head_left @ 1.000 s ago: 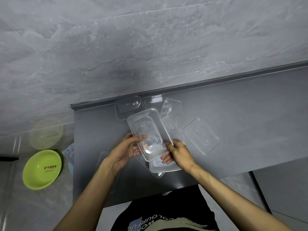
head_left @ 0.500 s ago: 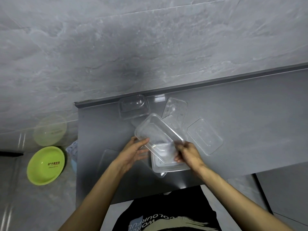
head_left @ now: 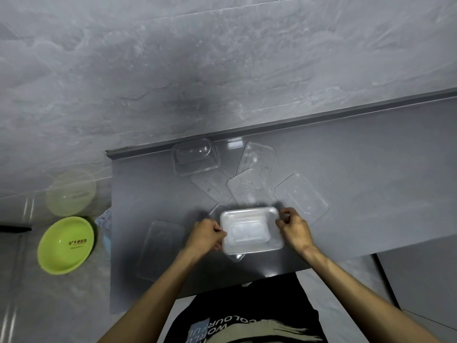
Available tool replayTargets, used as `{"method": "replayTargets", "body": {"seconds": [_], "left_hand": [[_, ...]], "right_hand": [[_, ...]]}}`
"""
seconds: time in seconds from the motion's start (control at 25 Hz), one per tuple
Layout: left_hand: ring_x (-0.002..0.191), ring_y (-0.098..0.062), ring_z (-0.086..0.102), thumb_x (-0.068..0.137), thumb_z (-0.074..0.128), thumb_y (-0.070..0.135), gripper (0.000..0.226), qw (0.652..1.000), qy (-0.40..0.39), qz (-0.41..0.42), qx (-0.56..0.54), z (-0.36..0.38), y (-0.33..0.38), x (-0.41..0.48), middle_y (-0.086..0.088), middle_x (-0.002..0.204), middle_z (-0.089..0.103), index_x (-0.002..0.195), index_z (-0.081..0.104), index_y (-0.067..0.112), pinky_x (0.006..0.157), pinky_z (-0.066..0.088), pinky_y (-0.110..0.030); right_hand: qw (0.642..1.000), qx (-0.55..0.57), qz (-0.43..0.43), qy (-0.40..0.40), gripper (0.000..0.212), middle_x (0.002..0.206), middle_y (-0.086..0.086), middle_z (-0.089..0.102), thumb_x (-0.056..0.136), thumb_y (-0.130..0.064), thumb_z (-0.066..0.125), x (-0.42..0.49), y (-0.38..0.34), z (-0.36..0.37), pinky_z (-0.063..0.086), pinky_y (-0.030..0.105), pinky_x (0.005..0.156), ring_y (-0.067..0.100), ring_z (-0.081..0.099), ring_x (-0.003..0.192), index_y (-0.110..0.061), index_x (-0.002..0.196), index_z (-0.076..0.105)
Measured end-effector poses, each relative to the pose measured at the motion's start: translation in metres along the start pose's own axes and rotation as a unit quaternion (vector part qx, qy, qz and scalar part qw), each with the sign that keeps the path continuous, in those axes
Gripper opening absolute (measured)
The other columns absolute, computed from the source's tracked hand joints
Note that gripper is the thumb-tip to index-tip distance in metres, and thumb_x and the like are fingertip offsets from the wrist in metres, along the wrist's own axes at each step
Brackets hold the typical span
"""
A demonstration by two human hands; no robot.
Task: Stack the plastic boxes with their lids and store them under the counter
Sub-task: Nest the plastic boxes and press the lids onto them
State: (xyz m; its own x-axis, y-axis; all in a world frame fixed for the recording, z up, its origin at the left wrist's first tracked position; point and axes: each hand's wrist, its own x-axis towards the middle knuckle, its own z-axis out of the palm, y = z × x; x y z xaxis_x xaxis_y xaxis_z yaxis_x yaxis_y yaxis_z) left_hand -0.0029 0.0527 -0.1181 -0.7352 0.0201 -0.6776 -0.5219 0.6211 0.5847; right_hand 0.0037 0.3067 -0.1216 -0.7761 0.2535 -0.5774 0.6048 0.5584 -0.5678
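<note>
1. The grey counter [head_left: 346,194] carried everything.
2. Nested plastic boxes [head_left: 251,230] sat near its front edge, 1 loose box [head_left: 195,157] at the back.
3. Clear lids [head_left: 300,198] lay scattered; hard to see, they could be missed or knocked off.
4. The left hand [head_left: 206,235] and right hand [head_left: 294,230] pinched the stack's ends; uneven pressing could jam it.

Nested clear boxes [head_left: 251,230] upright amid scattered flat lids [head_left: 300,198].

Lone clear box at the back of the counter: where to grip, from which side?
Probably by the rim on its two short ends, coming from above. The clear box sits flat, apart from the lids, wall close behind, so the far long side is cramped.
</note>
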Motion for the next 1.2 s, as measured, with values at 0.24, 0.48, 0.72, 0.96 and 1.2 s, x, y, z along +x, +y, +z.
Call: {"method": "replayTargets", "body": {"seconds": [0.24,0.48,0.72,0.96,1.2], "left_hand": [[0.043,-0.007,0.065,0.081,0.074,0.016,0.012,1.0,0.015,-0.008,-0.005,0.007,-0.017,0.011,-0.004,0.066,0.071,0.074,0.064,0.017,0.048,0.057,-0.025],[0.094,-0.017,0.061,0.085,0.068,0.034,0.043,0.997,0.069,-0.005,-0.023,-0.015,-0.007,0.032,-0.001,0.111,0.063,0.122,0.053,0.018,0.082,0.047,-0.027],[0.12,-0.048,0.045,0.086,0.062,0.028,0.052,0.962,0.228,0.037,0.146,-0.091,0.039,0.105,-0.025,0.142,0.035,0.136,0.05,0.024,0.106,0.039,-0.044],[0.134,-0.043,0.034,0.079,0.069,0.028,0.078,0.915,0.217,0.083,0.33,-0.12,0.063,0.156,-0.023,0.15,0.033,0.144,0.033,0.007,0.112,0.03,-0.048],[0.125,-0.046,0.041,0.071,0.074,0.019,0.089,0.901,0.174,0.079,0.389,-0.123,0.071,0.171,-0.025,0.143,0.031,0.146,0.028,0.01,0.109,0.035,-0.049]], "right_hand": [[1.0,-0.019,-0.004,-0.013,0.007,0.085,-0.001,0.065,0.085,-0.022,0.068,0.009,0.006,0.006,0.043,0.024,0.074,0.026,0.065,0.09,-0.022,0.09,0.062],[1.0,-0.012,-0.003,-0.011,0.025,0.101,0.005,0.068,0.085,-0.025,0.067,0.015,0.0,-0.004,0.051,0.034,0.089,0.026,0.063,0.099,-0.016,0.109,0.063],[0.999,-0.003,-0.043,0.01,0.026,0.115,0.011,0.067,0.09,-0.017,0.061,0.031,-0.022,-0.018,0.051,0.035,0.094,0.028,0.063,0.104,-0.013,0.115,0.062],[0.999,-0.004,-0.052,0.009,0.023,0.116,0.011,0.067,0.092,-0.014,0.059,0.04,-0.02,-0.025,0.051,0.037,0.094,0.027,0.063,0.105,-0.011,0.114,0.063],[1.0,-0.002,-0.03,-0.006,0.024,0.115,0.009,0.068,0.092,-0.014,0.058,0.043,-0.011,-0.03,0.051,0.039,0.095,0.025,0.063,0.105,-0.013,0.116,0.064]]}}
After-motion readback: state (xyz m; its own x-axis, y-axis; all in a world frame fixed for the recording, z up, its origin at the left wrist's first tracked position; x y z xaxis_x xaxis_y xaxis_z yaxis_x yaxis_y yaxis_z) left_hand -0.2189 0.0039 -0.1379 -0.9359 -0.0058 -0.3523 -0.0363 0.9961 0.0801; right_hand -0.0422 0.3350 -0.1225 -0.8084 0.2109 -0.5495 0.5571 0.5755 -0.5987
